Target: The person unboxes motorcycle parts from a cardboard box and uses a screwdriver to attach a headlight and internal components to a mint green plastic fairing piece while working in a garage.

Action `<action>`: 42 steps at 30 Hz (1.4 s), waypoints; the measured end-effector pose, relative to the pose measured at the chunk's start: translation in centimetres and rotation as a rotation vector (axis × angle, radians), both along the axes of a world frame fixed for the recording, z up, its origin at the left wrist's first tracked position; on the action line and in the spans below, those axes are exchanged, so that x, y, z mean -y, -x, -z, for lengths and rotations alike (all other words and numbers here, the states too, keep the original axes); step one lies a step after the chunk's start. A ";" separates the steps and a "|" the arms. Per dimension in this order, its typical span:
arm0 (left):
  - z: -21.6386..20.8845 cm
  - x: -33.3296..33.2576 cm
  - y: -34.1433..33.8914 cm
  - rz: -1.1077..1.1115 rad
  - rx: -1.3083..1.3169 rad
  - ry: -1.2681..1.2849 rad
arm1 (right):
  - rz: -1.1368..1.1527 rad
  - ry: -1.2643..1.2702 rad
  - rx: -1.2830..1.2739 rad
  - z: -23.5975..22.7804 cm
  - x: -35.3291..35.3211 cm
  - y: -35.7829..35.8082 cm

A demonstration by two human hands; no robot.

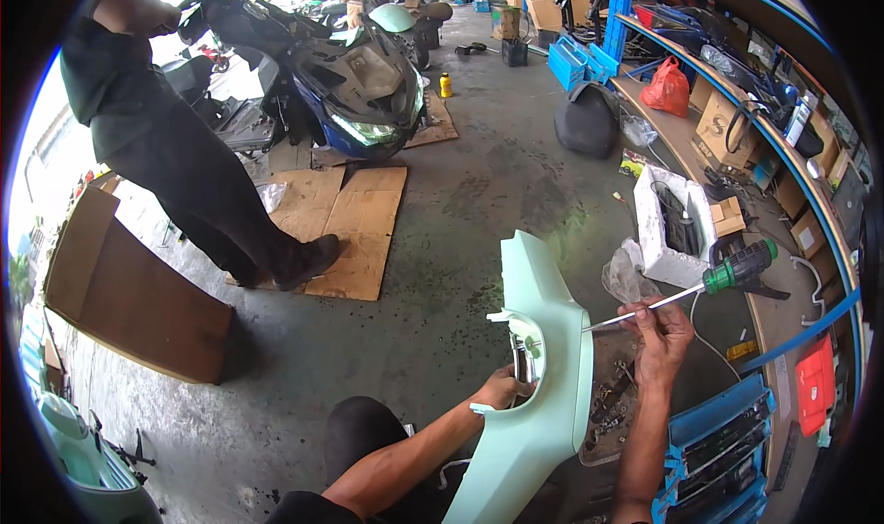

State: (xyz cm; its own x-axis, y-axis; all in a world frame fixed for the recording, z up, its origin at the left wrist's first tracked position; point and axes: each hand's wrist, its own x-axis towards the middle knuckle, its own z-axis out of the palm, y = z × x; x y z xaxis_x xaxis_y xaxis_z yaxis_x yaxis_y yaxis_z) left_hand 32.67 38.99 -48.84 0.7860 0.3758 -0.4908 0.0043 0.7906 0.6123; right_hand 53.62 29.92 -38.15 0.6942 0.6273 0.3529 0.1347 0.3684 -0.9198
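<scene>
- Mint-green panel [560,377] — upright-ish, tilted, out in front of the person, lower end running out of view at the bottom edge; rounded cutout [527,340] on its left side.
- Left hand [502,388] at the cutout, fingers reaching in behind its rim — looks like a steadying hold, but the fingertips are hidden, so can't tell how tight.
- Right hand [661,335] pinches the screwdriver [737,266] by its shaft, narrow grip, thumb and fingers closed on the metal; green-and-black handle juts out beyond the hand, up and right.
- Tip is at the panel's right edge; can't tell if it sits in a fastener or just meets the rim.
- Doing it well: shaft pinch should suit fine aiming, less so torque; for real turning, handle is likely the better hold.
- Keep tip square and pressure light, since a slip could scratch the painted face.
- Left hand best braced against the push, fingers out of line with the tip.
- Loose small parts [612,400] below, near the right forearm; a dropped screw could get lost among them.
- White foam box [679,268] and clear plastic bag [626,271] just past the right hand; mind the long handle's swing.
</scene>
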 end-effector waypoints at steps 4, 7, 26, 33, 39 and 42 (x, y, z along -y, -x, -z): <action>-1.7 -0.2 0.3 -0.043 -0.069 -0.006 | -0.017 0.030 -0.033 -0.7 0.2 0.6; -2.2 -0.3 0.3 0.013 -0.124 -0.036 | -0.088 -0.111 -0.117 -1.1 -0.1 1.2; 0.7 -0.3 0.1 0.086 -0.064 0.017 | 0.030 -0.184 0.038 -4.4 1.0 1.8; 1.4 -0.2 0.9 0.110 -0.009 -0.063 | 0.159 -0.299 -0.022 -6.1 1.9 0.6; 1.9 -0.2 0.5 0.085 -0.031 -0.080 | 0.205 -0.216 0.254 -8.2 4.3 0.2; 1.9 -0.1 0.4 0.090 -0.079 -0.071 | 0.203 -0.101 0.285 -8.1 5.6 -1.0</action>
